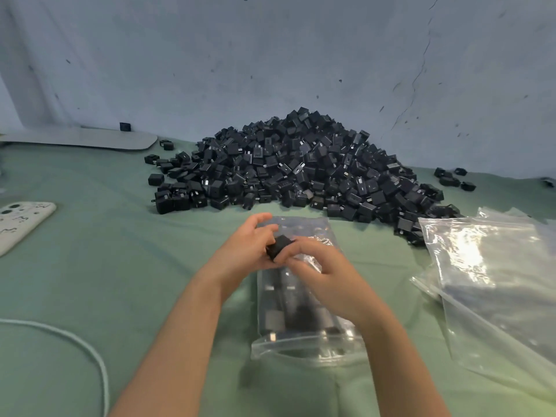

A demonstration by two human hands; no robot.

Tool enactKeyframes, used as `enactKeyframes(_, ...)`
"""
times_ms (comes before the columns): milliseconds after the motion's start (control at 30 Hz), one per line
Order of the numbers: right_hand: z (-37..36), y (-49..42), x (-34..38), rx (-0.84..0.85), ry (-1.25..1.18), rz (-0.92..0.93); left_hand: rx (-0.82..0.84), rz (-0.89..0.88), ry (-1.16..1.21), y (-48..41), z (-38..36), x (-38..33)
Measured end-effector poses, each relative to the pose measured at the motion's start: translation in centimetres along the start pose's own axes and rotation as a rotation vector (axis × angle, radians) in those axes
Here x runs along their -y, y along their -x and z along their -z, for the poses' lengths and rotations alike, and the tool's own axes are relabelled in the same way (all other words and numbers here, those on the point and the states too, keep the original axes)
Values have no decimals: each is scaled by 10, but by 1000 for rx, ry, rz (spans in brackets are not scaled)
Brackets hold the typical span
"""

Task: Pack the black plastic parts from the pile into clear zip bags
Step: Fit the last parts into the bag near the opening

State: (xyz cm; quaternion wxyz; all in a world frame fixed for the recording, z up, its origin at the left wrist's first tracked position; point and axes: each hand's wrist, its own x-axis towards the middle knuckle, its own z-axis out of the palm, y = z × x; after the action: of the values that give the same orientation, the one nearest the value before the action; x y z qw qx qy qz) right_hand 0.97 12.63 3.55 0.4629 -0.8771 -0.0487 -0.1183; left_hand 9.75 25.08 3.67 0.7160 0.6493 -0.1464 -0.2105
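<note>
Head view onto a green cloth point(120, 266), with a big pile point(301, 164) of black plastic parts heaped against a pale wall point(270, 55). Just in front of the pile, on the wearer's side: both bare hands meeting over a clear zip bag point(304, 326). Left hand point(243, 251) curled round one black part point(281, 245), gripping it between thumb and fingers above the bag's end nearest the pile. Right hand point(325, 278) bent-fingered too, pinching the crinkled plastic there, fingertips touching the same part. Bag flat on the cloth, stretching lengthwise away from the pile, already holding rows of dark parts visible through the plastic. Cannot tell whether the held part sits inside the bag's mouth or just outside it. Right of the pile, touching its outermost pieces: a loose stack of empty bags point(496, 281). Further right of the pile, a few stray parts point(454, 179) lying apart. Left of the pile, a flat grey board point(81, 139) against the wall with a single part point(125, 127) on it; nearer on that side, a phone point(21, 221) in a white patterned case and a white cable point(90, 350).
</note>
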Motion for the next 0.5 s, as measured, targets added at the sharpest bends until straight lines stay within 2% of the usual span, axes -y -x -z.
enactKeyframes(67, 3, 17, -2, 35, -19, 20, 31, -7, -45, 9, -2, 1)
enactKeyframes(233, 10, 47, -2, 73, -111, -19, 242, -63, -219, 28, -7, 7)
enactKeyframes(500, 14, 70, 0, 46, -142, -89, 271, -127, -208, 39, -13, 15)
